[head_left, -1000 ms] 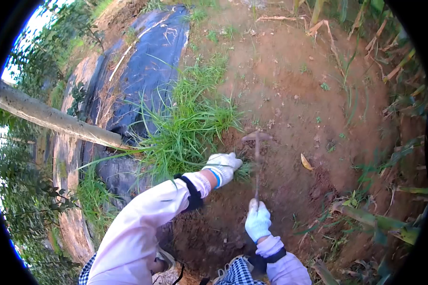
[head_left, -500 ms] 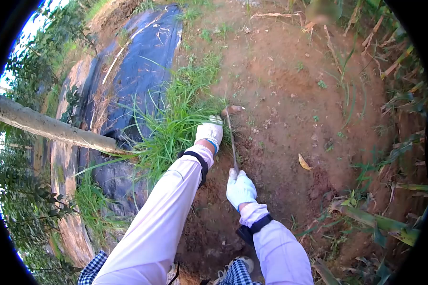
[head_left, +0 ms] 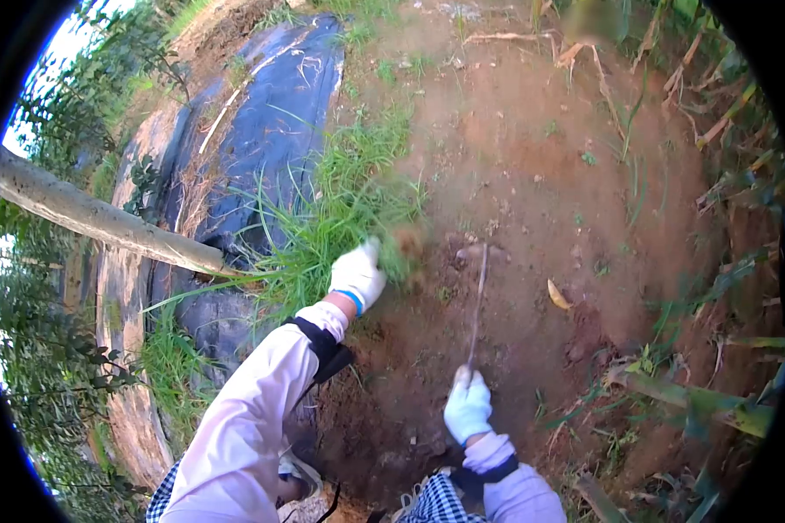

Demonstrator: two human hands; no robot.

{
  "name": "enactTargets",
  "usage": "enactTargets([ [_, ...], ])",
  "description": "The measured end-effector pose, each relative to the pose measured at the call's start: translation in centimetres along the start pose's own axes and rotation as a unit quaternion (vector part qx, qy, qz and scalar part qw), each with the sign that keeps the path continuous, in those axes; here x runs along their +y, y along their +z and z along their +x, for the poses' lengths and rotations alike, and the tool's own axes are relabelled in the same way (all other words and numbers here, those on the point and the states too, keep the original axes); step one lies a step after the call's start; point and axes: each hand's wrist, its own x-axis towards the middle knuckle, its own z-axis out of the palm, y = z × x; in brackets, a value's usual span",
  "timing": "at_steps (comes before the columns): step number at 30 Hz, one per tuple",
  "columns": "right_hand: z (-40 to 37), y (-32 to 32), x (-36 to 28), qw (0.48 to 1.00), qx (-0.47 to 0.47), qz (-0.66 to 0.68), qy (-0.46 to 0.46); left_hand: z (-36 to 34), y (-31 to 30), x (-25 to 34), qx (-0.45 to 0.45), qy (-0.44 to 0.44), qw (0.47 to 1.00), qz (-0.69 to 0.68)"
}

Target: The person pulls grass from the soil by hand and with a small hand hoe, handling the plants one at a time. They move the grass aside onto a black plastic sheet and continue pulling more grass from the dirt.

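The left hand, in a white glove, is curled closed on a tuft of grass (blurred, with a brown patch at its far end that looks like soil) at the left edge of the bare soil. The right hand, also gloved, is wrapped around the lower end of the hoe, whose head lies at or just above the soil, to the right of the tuft. Taller green grass lines the right edge of the black sheet, and a pale trunk slants down to that sheet. A yellow leaf rests on the soil, right of the hoe and well apart from both hands.
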Motion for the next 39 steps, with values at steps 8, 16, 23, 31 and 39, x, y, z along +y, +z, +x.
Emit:
enactTargets([
  [8,2.6,-0.9,-3.1,0.997,-0.039,-0.054,-0.04,-0.5,0.5,7.3,-0.291,0.154,0.933,0.142],
  [16,4.7,-1.3,-2.7,1.0,0.021,-0.019,-0.01,1.3,3.3,6.8,-0.327,0.062,0.931,0.148],
  [23,8.0,-2.2,-7.3,0.995,0.035,-0.08,-0.045,10.1,3.3,4.5,-0.178,0.059,0.977,0.101],
  [31,11.0,1.3,-9.4,0.988,-0.033,-0.14,-0.046,11.9,5.5,2.0,-0.164,-0.016,0.974,0.155],
  [39,5.9,0.4,-4.2,0.998,-0.006,-0.056,-0.026,8.4,1.0,2.2,-0.181,0.049,0.98,0.073],
])
